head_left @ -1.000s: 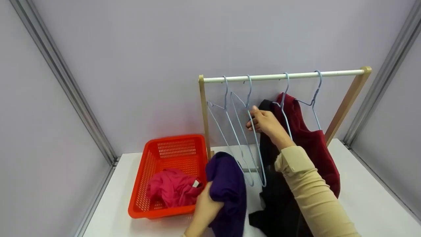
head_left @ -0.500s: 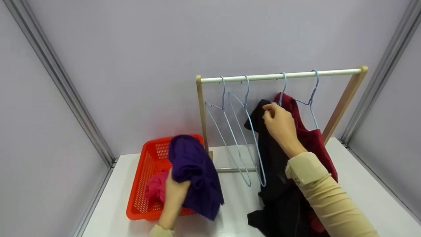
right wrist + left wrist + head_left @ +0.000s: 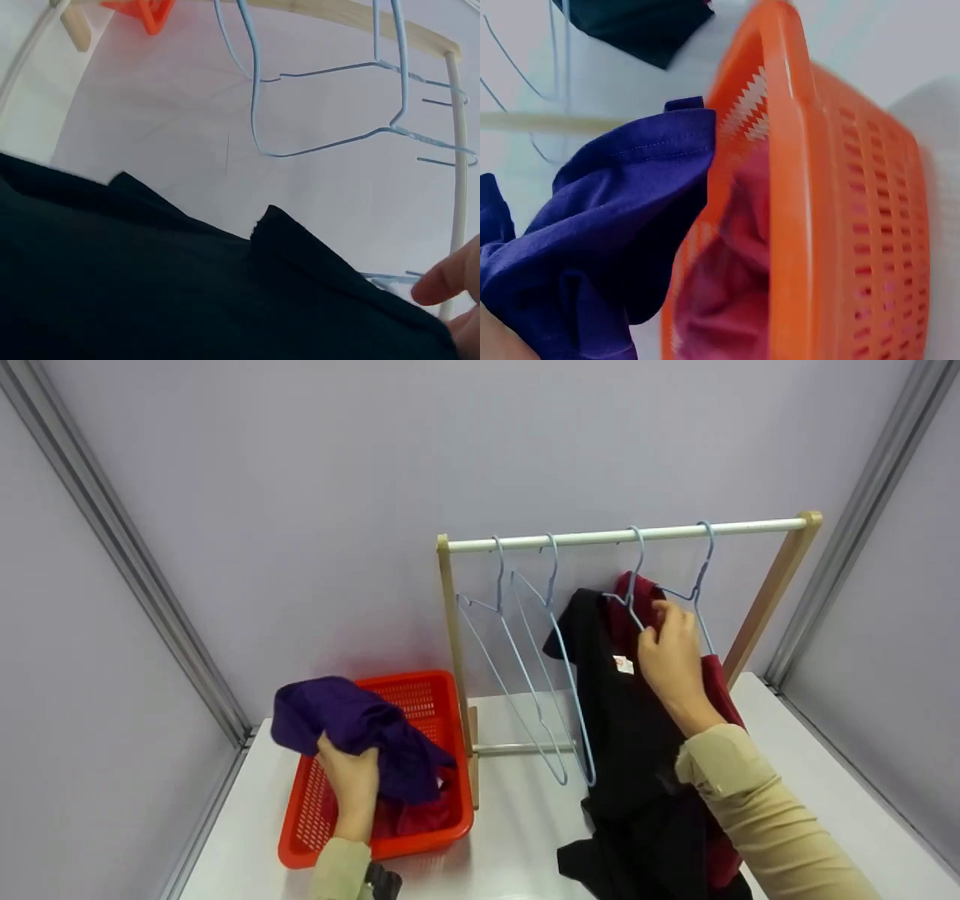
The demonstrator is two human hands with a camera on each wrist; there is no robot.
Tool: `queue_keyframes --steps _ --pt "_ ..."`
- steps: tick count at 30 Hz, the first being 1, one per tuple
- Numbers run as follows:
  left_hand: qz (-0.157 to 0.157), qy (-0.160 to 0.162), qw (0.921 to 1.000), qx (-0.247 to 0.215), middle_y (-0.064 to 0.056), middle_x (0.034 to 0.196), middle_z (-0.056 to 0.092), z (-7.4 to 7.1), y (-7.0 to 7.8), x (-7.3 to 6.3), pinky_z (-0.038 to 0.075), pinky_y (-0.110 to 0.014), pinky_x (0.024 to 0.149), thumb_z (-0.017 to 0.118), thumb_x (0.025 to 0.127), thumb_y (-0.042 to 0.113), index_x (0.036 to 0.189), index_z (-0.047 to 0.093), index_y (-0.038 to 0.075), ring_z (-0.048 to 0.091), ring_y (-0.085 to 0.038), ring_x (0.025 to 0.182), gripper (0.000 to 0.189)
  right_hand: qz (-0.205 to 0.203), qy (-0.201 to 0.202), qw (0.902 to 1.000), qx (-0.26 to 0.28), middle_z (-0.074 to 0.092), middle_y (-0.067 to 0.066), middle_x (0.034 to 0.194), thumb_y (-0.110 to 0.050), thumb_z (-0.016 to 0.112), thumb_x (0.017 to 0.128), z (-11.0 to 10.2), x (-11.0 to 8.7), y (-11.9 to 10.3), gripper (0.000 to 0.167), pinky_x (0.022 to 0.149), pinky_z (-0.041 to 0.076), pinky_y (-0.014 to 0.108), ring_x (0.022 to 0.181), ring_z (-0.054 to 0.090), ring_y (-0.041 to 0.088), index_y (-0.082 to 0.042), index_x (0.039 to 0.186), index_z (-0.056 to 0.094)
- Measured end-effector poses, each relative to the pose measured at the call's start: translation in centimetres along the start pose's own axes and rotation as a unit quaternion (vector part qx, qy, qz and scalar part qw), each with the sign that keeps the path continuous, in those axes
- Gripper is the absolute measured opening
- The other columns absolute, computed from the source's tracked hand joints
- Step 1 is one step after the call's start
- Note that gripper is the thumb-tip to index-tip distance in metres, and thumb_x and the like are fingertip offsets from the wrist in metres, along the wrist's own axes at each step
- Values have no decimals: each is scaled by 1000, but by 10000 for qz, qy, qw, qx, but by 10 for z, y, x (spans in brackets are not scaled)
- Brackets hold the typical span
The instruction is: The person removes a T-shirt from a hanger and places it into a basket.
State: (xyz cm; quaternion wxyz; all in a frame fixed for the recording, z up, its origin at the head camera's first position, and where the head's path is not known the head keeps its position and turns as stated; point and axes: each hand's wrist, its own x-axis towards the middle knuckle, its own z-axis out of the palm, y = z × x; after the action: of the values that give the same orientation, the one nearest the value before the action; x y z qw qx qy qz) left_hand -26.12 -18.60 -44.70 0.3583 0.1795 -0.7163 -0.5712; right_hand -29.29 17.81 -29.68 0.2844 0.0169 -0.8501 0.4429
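A bunched purple garment [image 3: 352, 727] is gripped by my left hand [image 3: 349, 772] over the red plastic basket [image 3: 420, 840]. In the left wrist view, a stitched edge of the purple garment [image 3: 645, 150] overlaps the basket wall. Below it, a pink-red garment [image 3: 735, 262] lies in the basket. My right hand [image 3: 671, 652] is raised beside the black garment [image 3: 615, 720], near the sloping arm of its blue hanger [image 3: 630, 577]. Its thumb and forefinger are apart. The right wrist view shows the fingertips at the edge of the black cloth [image 3: 187, 292]. A white label [image 3: 623, 664] shows at the neckline.
A clothes rack with a white rail [image 3: 592, 538] and wooden posts stands on the white table [image 3: 517, 840]. Two bare blue hangers [image 3: 551, 585] hang on its left half. Behind the black garment a dark red garment [image 3: 716, 675] hangs on another hanger. Grey walls enclose the table.
My left hand has carried the purple garment left, from beside the hangers to over the basket. My right hand has moved right, from the second bare hanger past the black garment's shoulder; its label now shows.
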Motion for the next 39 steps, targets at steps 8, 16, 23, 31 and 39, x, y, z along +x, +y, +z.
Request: queue_keyframes --steps 8,16,23,31,39 --pt "-312 -684 9944 741 -39 131 33 0 -25 14 30 -57 105 60 72 -5 144 21 -8 36 -51 122 81 979 -984 9902 167 55 24 120 -16 32 101 -4 -4 2 42 84 44 31 101 54 28 6 136 41" --pt "138 -1245 9820 1411 -38 134 37 2 -39 13 36 -59 99 59 70 -8 144 22 -6 43 -53 119 82 863 -811 9929 128 63 17 94 -12 36 100 3 -7 1 35 66 41 20 73 50 11 4 128 50" --pt "217 -2120 9558 2025 -31 144 37 1 -39 12 30 -64 102 63 75 -1 144 29 -3 42 -48 128 77 785 -726 9936 352 57 5 73 -9 36 99 8 -8 1 34 62 39 20 63 46 6 4 126 53" --pt "168 -2753 9272 2533 -27 148 36 -7 -43 14 28 -66 105 68 81 20 146 34 3 38 -46 134 75 737 -672 9934 561 51 -3 65 -8 38 99 14 -8 -1 31 60 38 19 60 45 2 3 122 56" --pt "-46 -2730 9261 2604 -25 150 35 -15 -43 19 23 -63 110 64 85 47 149 31 6 34 -45 137 82 789 -685 9920 703 51 0 67 -8 38 99 16 -8 -3 29 57 38 19 58 44 2 4 119 56"
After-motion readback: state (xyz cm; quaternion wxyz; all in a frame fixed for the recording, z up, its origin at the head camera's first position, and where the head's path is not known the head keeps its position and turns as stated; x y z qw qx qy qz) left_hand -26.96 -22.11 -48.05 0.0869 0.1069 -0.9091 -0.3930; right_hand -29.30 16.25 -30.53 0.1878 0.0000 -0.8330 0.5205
